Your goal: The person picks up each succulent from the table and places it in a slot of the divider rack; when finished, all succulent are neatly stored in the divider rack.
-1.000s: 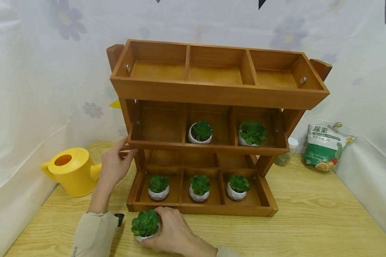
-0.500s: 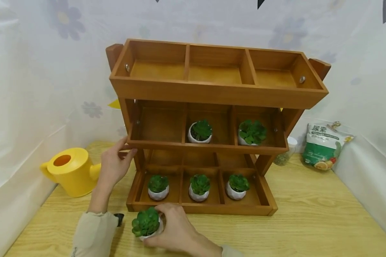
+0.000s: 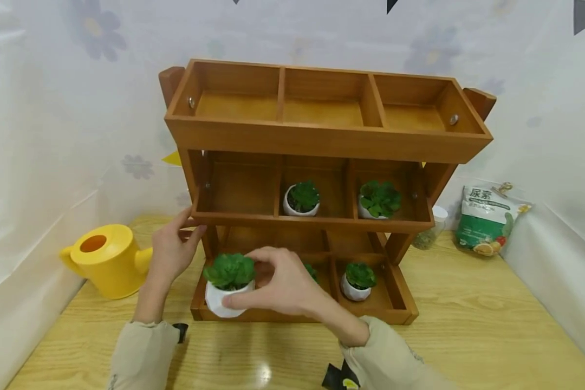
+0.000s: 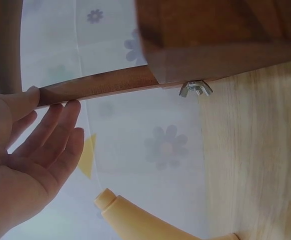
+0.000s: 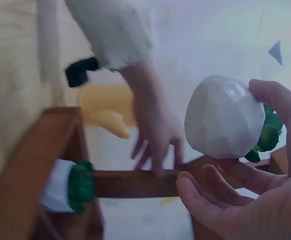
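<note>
My right hand (image 3: 290,281) holds a potted succulent (image 3: 218,297), a green plant in a white faceted pot, raised in front of the shelf's bottom tier. The right wrist view shows the white pot (image 5: 225,120) gripped near its rim by thumb and fingers. My left hand (image 3: 171,249) pinches the left side of the wooden plant shelf (image 3: 322,142) at the middle tier; in the left wrist view, thumb and fingertips meet its wooden side bar (image 4: 100,86). Succulents stand in the middle tier's centre (image 3: 302,200) and right compartments. Below, the bottom-left compartment is mostly hidden.
On the left stands a yellow watering can (image 3: 109,260). Behind the shelf's right side are a lidded clear jar (image 3: 430,230) and a green-and-white bag (image 3: 487,219) with a clip. Another succulent (image 3: 358,281) sits in the bottom-right compartment.
My right hand has lifted the potted succulent from near the tabletop up to the front of the bottom tier, tilting it more upright. The left hand stays at the shelf's side.
</note>
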Tool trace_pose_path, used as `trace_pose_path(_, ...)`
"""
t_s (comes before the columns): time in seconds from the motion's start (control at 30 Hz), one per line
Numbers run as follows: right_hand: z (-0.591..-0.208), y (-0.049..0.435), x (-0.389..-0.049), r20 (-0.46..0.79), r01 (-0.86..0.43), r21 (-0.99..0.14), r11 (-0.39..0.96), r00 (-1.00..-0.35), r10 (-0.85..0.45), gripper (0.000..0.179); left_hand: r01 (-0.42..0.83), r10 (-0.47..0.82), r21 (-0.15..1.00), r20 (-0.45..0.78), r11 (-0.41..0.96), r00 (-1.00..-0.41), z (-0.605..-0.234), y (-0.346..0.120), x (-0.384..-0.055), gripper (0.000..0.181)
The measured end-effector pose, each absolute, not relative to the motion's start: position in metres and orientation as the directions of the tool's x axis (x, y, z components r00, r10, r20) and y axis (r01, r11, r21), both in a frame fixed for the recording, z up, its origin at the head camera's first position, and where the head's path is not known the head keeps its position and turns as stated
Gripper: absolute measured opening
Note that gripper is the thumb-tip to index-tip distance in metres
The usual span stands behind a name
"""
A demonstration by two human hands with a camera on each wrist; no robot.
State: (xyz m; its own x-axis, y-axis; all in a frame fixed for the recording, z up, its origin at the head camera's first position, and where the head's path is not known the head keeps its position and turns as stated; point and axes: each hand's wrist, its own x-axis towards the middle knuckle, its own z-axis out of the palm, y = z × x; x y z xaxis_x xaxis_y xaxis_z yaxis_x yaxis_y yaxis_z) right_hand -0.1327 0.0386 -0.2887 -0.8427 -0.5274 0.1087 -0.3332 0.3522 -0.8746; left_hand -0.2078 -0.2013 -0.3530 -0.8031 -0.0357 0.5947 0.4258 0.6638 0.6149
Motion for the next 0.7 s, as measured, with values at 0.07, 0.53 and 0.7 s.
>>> trace_pose_path(0.07,-0.274,0.041,-0.139,0.112,-0.334,-0.879,0.341,-0.839,-0.533,0.042,0.433,-0.032,0.613,0.599,0.661,-0.8,-0.354,-0.202,-0.209,0.043)
trace_pose_path(0.53,-0.206,0.046,-0.173,0.248,-0.497,-0.724,0.479,-0.835,-0.492,0.046,0.438,-0.04,0.613,0.609,0.658,-0.792,-0.351,-0.2,-0.208,0.043)
trace_pose_path(0.7,-0.203,0.039,-0.182,0.268,-0.49,-0.719,0.494,-0.85,-0.453,0.052,0.439,-0.035,0.601,0.615,0.669,-0.788,-0.353,-0.202,-0.207,0.043)
